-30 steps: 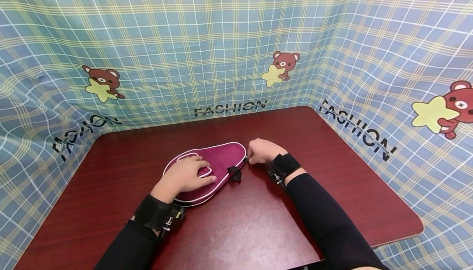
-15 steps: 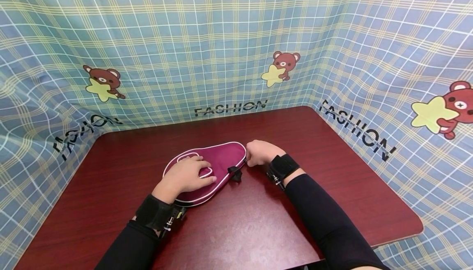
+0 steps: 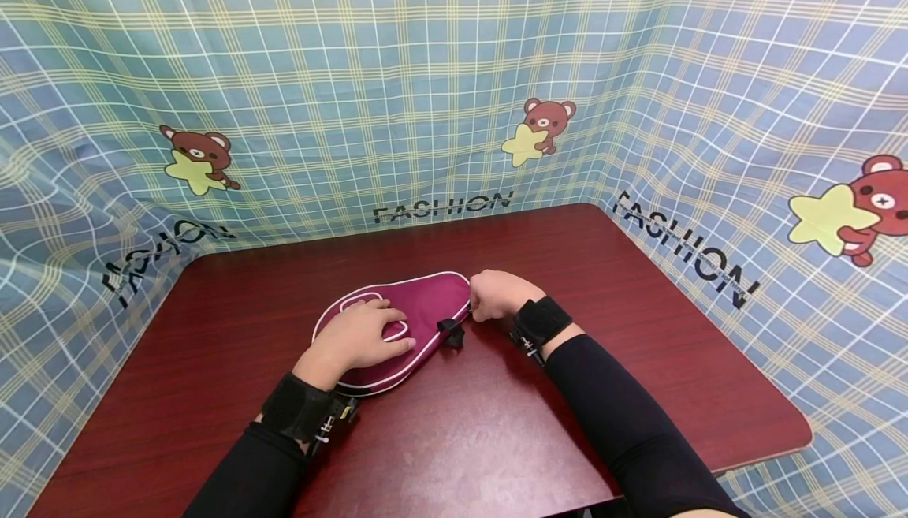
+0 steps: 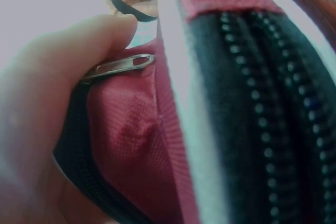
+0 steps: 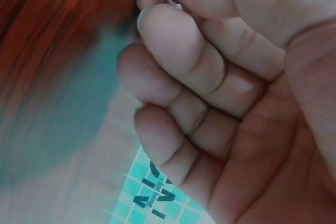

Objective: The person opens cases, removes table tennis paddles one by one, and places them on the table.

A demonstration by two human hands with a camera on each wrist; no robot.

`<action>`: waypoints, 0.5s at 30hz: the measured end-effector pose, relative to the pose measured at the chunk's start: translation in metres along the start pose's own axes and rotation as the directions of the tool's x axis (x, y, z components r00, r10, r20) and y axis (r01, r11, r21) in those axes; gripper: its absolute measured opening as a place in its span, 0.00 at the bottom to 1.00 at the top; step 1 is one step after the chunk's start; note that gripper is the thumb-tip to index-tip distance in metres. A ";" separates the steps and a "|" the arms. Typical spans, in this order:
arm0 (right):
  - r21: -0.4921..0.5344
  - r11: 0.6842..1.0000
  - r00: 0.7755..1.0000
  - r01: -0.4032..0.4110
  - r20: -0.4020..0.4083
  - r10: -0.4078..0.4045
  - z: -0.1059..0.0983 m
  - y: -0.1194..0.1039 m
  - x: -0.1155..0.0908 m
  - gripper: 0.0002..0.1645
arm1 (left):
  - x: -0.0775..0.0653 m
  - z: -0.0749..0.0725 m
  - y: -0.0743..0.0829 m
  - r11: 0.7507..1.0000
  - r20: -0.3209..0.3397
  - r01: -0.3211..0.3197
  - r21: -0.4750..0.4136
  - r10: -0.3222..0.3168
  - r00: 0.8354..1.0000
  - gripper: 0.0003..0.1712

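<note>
A magenta table tennis paddle case (image 3: 433,303) with white piping lies on the red-brown table, its narrow end to the right. My left hand (image 3: 362,334) rests on its wide round part, fingers spread over the outlined front pocket. In the left wrist view, the thumb is beside a silver zipper pull (image 4: 119,67), and black zipper teeth (image 4: 262,121) run along the case's side. My right hand (image 3: 494,294) is at the narrow end's tip, thumb and index finger pinching a small silvery zipper pull (image 5: 175,4), mostly hidden by the fingers. The other fingers curl loosely.
A black strap loop (image 3: 451,333) sticks out from the case's near edge. The table (image 3: 454,455) is bordered at the back and sides by a blue plaid cloth (image 3: 397,92) with printed bears. A black object's edge (image 3: 596,508) shows at the bottom of the head view.
My right hand has shifted slightly left, closer against the tip of the case. The left hand and the case stay practically where they were.
</note>
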State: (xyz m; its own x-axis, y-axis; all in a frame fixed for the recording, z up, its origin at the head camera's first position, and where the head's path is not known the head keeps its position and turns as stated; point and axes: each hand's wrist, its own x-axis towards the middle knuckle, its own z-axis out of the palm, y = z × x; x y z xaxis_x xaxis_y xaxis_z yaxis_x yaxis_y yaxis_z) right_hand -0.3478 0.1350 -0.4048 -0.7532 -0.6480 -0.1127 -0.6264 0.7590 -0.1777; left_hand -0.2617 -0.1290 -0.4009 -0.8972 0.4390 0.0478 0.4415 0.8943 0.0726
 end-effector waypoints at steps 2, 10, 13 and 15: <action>-0.002 1.000 1.000 -0.001 -0.004 0.001 0.000 0.000 0.000 0.20 | 0.000 0.000 0.000 1.000 -0.003 0.000 0.002 0.000 1.000 0.36; -0.025 1.000 1.000 -0.009 -0.006 0.009 0.002 -0.001 0.001 0.20 | -0.001 -0.002 0.003 1.000 -0.004 -0.001 0.020 0.001 1.000 0.35; -0.026 1.000 1.000 -0.011 -0.006 0.011 0.002 -0.001 0.002 0.21 | -0.002 -0.003 0.003 1.000 -0.008 -0.009 0.028 0.009 1.000 0.34; -0.024 1.000 1.000 -0.018 -0.009 0.018 0.002 -0.001 0.002 0.21 | -0.003 -0.003 0.003 0.999 -0.011 -0.011 0.040 0.011 1.000 0.34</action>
State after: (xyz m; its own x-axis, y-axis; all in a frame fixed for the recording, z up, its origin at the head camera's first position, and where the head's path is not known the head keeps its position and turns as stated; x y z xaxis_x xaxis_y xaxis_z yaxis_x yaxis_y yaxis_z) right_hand -0.3480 0.1324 -0.4069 -0.7659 -0.6340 -0.1068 -0.6176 0.7717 -0.1519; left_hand -0.2572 -0.1279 -0.3980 -0.8920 0.4482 0.0594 0.4504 0.8922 0.0322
